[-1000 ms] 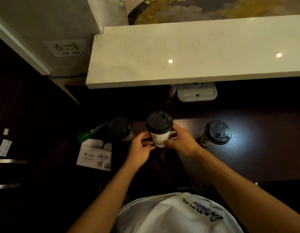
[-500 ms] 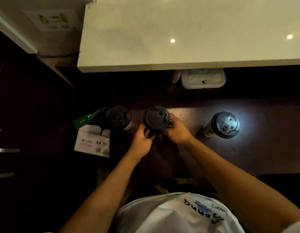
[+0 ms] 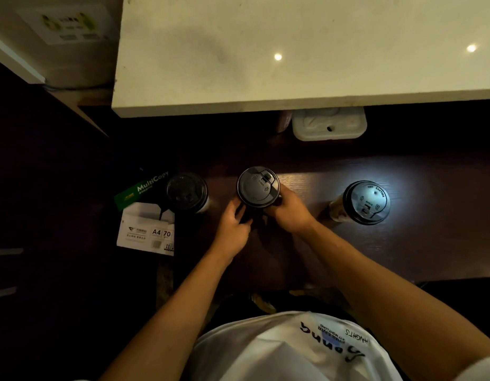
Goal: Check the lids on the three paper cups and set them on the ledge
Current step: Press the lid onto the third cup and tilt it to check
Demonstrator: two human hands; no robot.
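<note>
I hold the middle cup with both hands, left hand and right hand curled round its body. All three cups stand on the tabletop; the ledge carries none. Placing is outstanding.

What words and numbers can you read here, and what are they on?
"MultiCopy": green paper pack.
"A4" and "70": white box.
"HOT CAUTION": right cup lid, faint.
Shirt print: upside down, unclear.
Wall sticker and middle lid marks: too blurred.
</note>
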